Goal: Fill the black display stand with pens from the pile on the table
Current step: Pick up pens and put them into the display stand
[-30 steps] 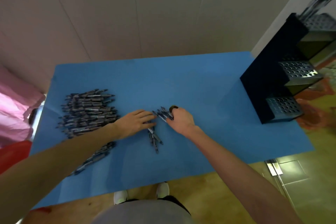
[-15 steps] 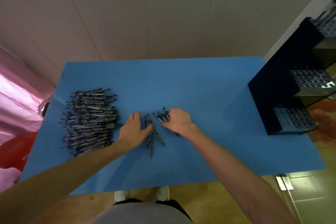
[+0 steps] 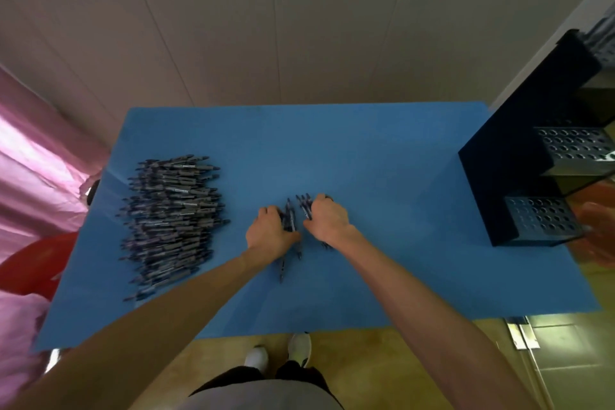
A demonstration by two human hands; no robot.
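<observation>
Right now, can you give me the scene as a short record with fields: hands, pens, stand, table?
left hand: curled on a small bunch of pens at the table's middle
right hand: curled on a second bunch beside it
pile: large, on the table's left side, apart from both hands
stand: black, on the table's right edge; the two lower tiers' holes look empty, pens show only at the top
table: blue top
</observation>
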